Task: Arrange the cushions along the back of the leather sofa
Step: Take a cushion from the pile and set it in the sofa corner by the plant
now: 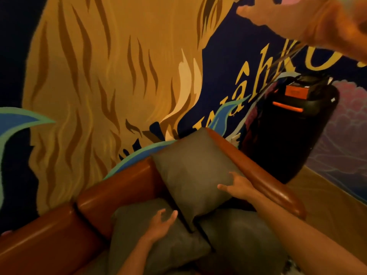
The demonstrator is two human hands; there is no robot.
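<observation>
A brown leather sofa (117, 189) runs along a painted wall, and its armrest (264, 181) slants down at the right. One grey cushion (192, 171) leans upright in the corner between the sofa back and that armrest. My right hand (236, 185) lies flat on its lower right part, fingers spread. A second grey cushion (139, 225) rests against the sofa back lower left. My left hand (160, 225) hovers open over it, close to the upright cushion's bottom corner. A third grey cushion (238, 241) lies on the seat under my right forearm.
A black speaker with orange trim (292, 126) stands just beyond the armrest. A mural wall (99, 76) rises right behind the sofa. A blurred hand or arm (309, 20) crosses the top right corner.
</observation>
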